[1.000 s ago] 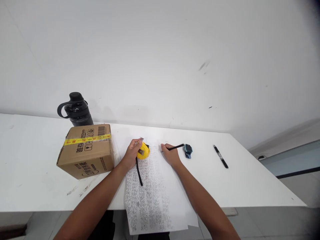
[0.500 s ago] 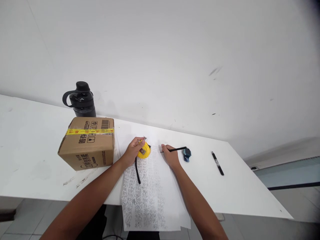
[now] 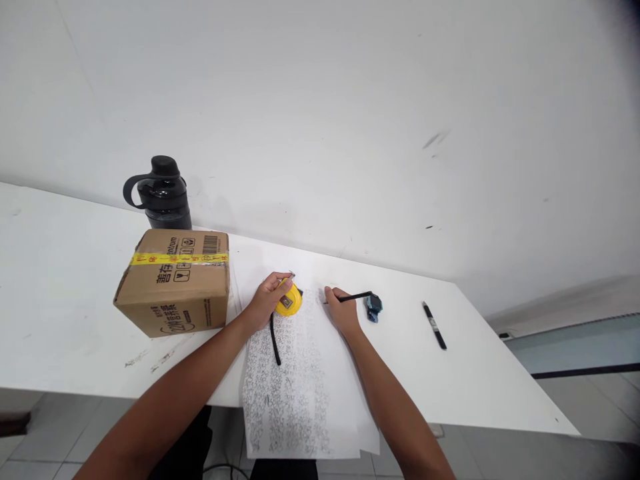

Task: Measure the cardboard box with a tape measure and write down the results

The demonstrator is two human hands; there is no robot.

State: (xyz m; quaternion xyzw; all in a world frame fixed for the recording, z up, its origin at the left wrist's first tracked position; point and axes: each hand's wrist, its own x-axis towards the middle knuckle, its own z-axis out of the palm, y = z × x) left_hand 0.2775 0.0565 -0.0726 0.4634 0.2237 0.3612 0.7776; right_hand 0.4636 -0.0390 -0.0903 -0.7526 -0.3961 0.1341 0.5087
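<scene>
My left hand (image 3: 266, 300) is closed around a yellow tape measure (image 3: 289, 303) resting on a sheet of paper (image 3: 300, 373) covered in dense writing. A black strap (image 3: 274, 340) trails from the tape measure toward me. My right hand (image 3: 341, 308) grips a black pen (image 3: 356, 297) with its tip on the paper's upper right part. A small blue watch-like object (image 3: 373, 307) lies just right of the pen's end.
A taped cardboard box (image 3: 175, 283) stands left of my left hand, with a black water bottle (image 3: 160, 193) behind it by the wall. A second black pen (image 3: 434, 325) lies to the right on the white table (image 3: 65, 313). The paper overhangs the table's front edge.
My head view has shifted so the scene sits a little lower and turned; both hands keep their grips and places on the paper.
</scene>
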